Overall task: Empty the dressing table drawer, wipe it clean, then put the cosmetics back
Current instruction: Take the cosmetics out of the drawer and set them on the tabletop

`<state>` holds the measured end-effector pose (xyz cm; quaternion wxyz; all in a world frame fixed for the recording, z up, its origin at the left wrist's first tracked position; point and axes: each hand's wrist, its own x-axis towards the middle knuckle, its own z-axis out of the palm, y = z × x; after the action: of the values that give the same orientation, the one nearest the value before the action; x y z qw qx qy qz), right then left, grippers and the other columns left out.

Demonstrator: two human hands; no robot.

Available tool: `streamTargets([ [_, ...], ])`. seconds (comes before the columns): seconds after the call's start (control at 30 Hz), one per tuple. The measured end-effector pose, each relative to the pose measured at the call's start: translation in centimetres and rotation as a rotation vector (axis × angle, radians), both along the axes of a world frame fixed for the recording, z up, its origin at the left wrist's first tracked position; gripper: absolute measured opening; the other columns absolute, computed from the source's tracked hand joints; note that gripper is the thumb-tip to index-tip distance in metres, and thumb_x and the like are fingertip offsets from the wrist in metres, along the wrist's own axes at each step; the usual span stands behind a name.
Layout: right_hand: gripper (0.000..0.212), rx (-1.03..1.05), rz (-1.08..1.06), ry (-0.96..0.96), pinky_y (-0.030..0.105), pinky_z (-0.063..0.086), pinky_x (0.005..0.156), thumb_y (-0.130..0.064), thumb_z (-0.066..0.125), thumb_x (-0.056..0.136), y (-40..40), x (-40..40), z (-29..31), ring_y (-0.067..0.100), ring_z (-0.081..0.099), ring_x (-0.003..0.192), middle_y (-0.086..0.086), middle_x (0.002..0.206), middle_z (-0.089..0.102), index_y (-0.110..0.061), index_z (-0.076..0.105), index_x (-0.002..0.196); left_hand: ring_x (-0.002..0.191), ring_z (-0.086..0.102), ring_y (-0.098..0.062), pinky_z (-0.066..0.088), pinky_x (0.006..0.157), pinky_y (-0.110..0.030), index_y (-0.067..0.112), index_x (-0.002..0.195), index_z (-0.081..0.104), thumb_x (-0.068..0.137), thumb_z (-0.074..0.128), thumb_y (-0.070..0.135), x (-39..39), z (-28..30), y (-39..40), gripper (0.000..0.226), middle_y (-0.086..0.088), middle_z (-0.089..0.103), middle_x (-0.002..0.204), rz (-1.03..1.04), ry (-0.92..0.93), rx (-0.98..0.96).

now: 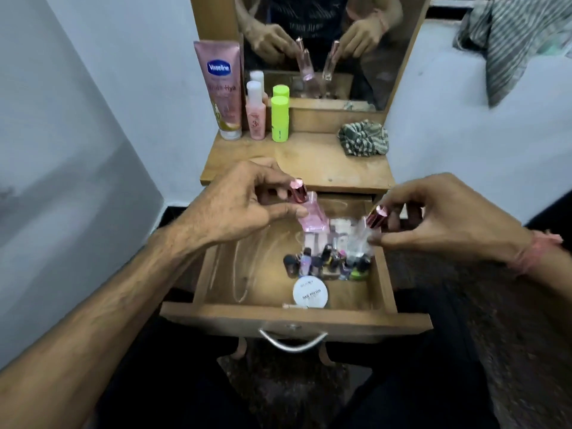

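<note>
The drawer (294,318) stands pulled out below the worktop (309,162), and each hand holds a small perfume bottle above it. The left hand (235,209) pinches a pink bottle (312,216) just under its rose-metal cap, tilted, over the drawer's back edge. The right hand (445,221) pinches a clear bottle (362,233) with a like cap near the drawer's back right corner. Whether either bottle touches the drawer floor cannot be told; both look lifted.

Which step this is cannot be read for certain. The drawer holds cosmetics only on its right side: a cluster of nail polishes (328,261), some pale packets behind them, and a round white tin (310,293) near the front edge. Its left half is bare wood. Three containers, a tube (221,88), a pink flask (255,114) and a green bottle (280,119), stand at the worktop's back left corner, and a striped cloth (363,137) lies bunched at its back right. That fits emptying under way, though restocking would look much the same.

If emptying, the next move calls for carrying both bottles clear of the drawer's back edge and standing them upright on the worktop's open middle; their narrow bases and tall caps make them likely to topple, so each needs setting down squarely before release.
</note>
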<state>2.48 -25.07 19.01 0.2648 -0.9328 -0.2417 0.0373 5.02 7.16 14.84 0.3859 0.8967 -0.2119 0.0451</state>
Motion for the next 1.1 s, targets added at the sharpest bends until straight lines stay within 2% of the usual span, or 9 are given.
streamTargets([
  [0.13,0.022,0.134,-0.049,-0.16,0.018,0.041,0.052,-0.042,0.095,0.078,1.3,4.7,1.8,0.005,0.053,0.056,-0.011,0.074,0.073,-0.029,0.084,0.092,0.09,0.05,-0.003,0.044,0.07,-0.028,0.03,0.13,0.083,0.085,0.091,0.056,4.3,1.2,0.8,0.053,0.008,0.053,0.101,0.163,-0.204,0.111],
  [0.2,0.022,0.157,-0.087,-0.241,0.011,0.043,0.058,-0.035,0.095,0.079,2.6,7.4,1.7,0.0,0.059,0.06,-0.01,0.074,0.073,-0.022,0.084,0.093,0.101,0.05,-0.015,0.05,0.076,-0.036,0.029,0.133,0.082,0.089,0.087,0.057,6.3,1.5,0.8,0.053,0.003,0.052,0.107,0.21,-0.299,0.185],
  [0.33,0.023,0.101,-0.161,-0.367,0.034,0.06,0.074,-0.036,0.092,0.08,5.3,12.7,0.3,0.005,0.068,0.076,-0.011,0.079,0.073,-0.023,0.084,0.098,0.111,0.048,-0.024,0.055,0.088,-0.045,0.03,0.13,0.083,0.094,0.084,0.056,9.5,1.8,0.0,0.045,-0.002,0.051,0.116,0.288,-0.439,0.281],
  [0.4,0.017,0.067,-0.187,-0.359,0.035,0.06,0.072,-0.039,0.091,0.08,6.3,15.1,-0.4,0.006,0.067,0.075,-0.013,0.075,0.072,-0.028,0.08,0.088,0.112,0.047,-0.026,0.05,0.089,-0.042,0.03,0.129,0.084,0.096,0.081,0.058,11.1,1.8,-0.5,0.044,-0.004,0.051,0.119,0.327,-0.493,0.335],
  [0.5,0.016,0.007,-0.218,-0.319,0.038,0.062,0.074,-0.038,0.089,0.082,7.2,18.3,-1.4,0.007,0.068,0.073,-0.012,0.072,0.072,-0.027,0.078,0.083,0.116,0.044,-0.029,0.044,0.093,-0.042,0.034,0.128,0.084,0.095,0.079,0.063,13.2,1.6,-0.9,0.044,-0.004,0.049,0.124,0.373,-0.518,0.404],
  [0.67,0.018,-0.03,-0.244,-0.265,0.041,0.062,0.081,-0.037,0.084,0.087,7.5,21.4,-2.3,0.013,0.072,0.08,-0.01,0.077,0.075,-0.024,0.082,0.099,0.118,0.043,-0.03,0.033,0.097,-0.04,0.039,0.127,0.083,0.095,0.078,0.064,15.3,1.1,-1.3,0.041,-0.002,0.048,0.126,0.382,-0.539,0.45],
  [0.77,0.015,-0.013,-0.253,-0.28,0.042,0.063,0.086,-0.026,0.077,0.093,7.5,22.5,-2.6,0.011,0.073,0.085,-0.008,0.085,0.079,-0.02,0.082,0.105,0.12,0.043,-0.03,0.037,0.098,-0.044,0.042,0.128,0.082,0.093,0.078,0.067,16.1,0.9,-1.6,0.043,-0.002,0.047,0.128,0.391,-0.531,0.479],
  [0.87,0.009,0.003,-0.243,-0.237,0.042,0.063,0.084,-0.018,0.071,0.098,7.4,23.3,-2.9,-0.005,0.068,0.079,-0.008,0.082,0.077,-0.016,0.08,0.096,0.122,0.043,-0.031,0.039,0.099,-0.045,0.043,0.128,0.082,0.092,0.079,0.067,16.6,0.9,-2.0,0.042,-0.003,0.047,0.13,0.395,-0.508,0.491],
  [1.1,0.009,0.051,-0.226,-0.172,0.04,0.062,0.09,-0.016,0.074,0.1,7.6,23.5,-3.0,0.003,0.07,0.088,-0.003,0.09,0.078,-0.01,0.079,0.102,0.128,0.041,-0.033,0.038,0.105,-0.046,0.045,0.135,0.078,0.096,0.077,0.064,17.5,0.8,-3.0,0.043,-0.005,0.043,0.134,0.409,-0.456,0.559],
])
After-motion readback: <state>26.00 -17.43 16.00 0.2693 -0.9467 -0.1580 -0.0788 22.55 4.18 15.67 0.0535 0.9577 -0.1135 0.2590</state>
